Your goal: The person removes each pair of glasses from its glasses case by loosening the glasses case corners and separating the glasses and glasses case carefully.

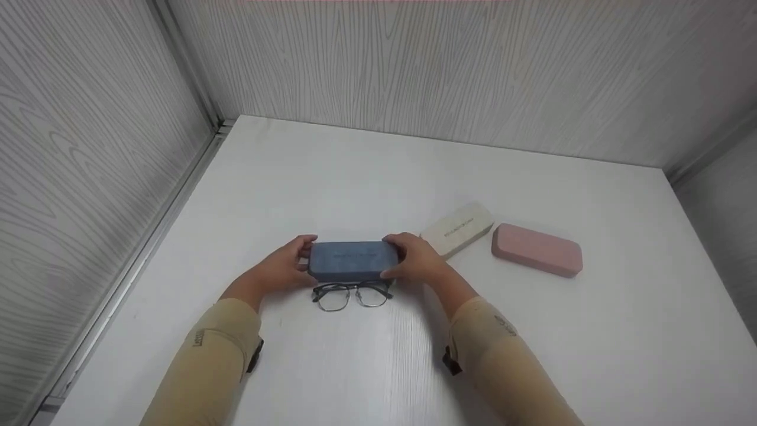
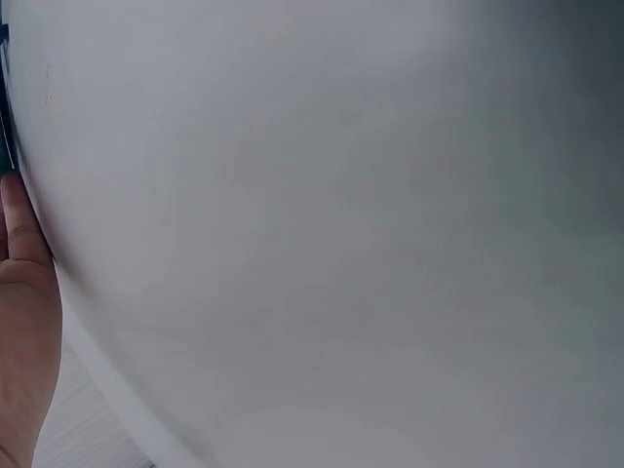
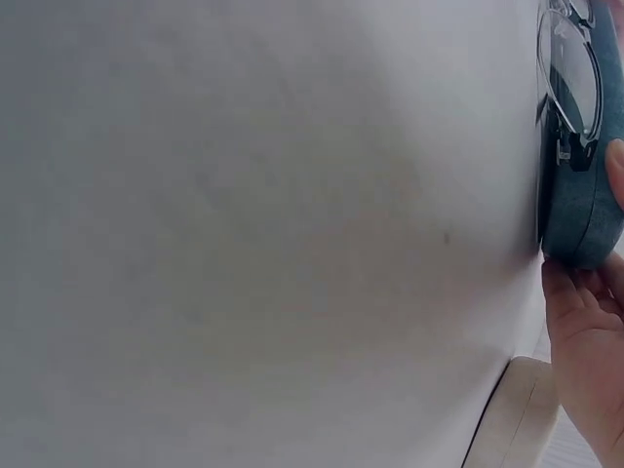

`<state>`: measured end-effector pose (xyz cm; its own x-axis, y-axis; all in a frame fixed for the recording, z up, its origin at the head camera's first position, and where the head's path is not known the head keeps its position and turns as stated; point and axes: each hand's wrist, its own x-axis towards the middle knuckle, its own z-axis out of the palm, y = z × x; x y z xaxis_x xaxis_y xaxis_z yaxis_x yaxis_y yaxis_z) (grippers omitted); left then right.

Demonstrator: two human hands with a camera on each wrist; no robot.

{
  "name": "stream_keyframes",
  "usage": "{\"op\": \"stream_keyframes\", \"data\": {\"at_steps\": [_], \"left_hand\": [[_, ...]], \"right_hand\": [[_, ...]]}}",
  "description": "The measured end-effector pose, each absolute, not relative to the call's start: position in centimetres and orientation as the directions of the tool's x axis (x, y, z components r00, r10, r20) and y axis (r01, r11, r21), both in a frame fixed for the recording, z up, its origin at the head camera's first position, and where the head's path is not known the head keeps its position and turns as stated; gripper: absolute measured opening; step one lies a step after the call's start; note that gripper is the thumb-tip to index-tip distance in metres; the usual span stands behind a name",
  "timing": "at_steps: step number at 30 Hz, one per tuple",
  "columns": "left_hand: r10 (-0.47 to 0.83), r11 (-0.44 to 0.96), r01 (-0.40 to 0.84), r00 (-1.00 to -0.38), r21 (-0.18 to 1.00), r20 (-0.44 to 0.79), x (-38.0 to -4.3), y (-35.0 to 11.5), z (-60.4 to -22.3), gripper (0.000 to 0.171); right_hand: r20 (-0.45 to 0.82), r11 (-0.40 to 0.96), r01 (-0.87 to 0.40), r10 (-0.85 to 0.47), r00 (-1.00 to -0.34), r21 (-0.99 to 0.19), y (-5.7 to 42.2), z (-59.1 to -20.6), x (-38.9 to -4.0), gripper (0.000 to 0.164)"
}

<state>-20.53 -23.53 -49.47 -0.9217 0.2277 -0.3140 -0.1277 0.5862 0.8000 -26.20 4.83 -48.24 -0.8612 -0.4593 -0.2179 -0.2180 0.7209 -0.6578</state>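
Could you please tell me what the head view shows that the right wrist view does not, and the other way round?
Only the head view shows the pink glasses case, the tan sleeves and the lettering on top of the cream glasses case.

Only the right wrist view shows the seam at the end of the blue glasses case.

Both show the right hand gripping the blue glasses case, the eyeglasses beside it, the cream glasses case, and the white table.

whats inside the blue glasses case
The blue glasses case looks shut, so anything inside is covered and cannot be seen. Only its outside shows, with faint lettering on top; the eyeglasses are outside, on its near side.
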Motion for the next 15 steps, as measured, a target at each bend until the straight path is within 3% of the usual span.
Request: {"op": "stream_keyframes", "data": {"at_steps": [8,15], "left_hand": [[0.214,0.639,-0.106,-0.927,0.762,-0.307,-20.45,-23.43,-49.56,0.071],[0.231,0.629,-0.077,-0.932,0.774,-0.280,-20.50,-23.39,-49.47,0.072]], "right_hand": [[-0.215,0.693,-0.215,-0.478,-0.852,-0.689,5.32,-48.83,-25.87,0.077],[-0.212,0.660,-0.190,-0.478,-0.852,-0.727,5.52,-48.98,-25.50,0.085]]}}
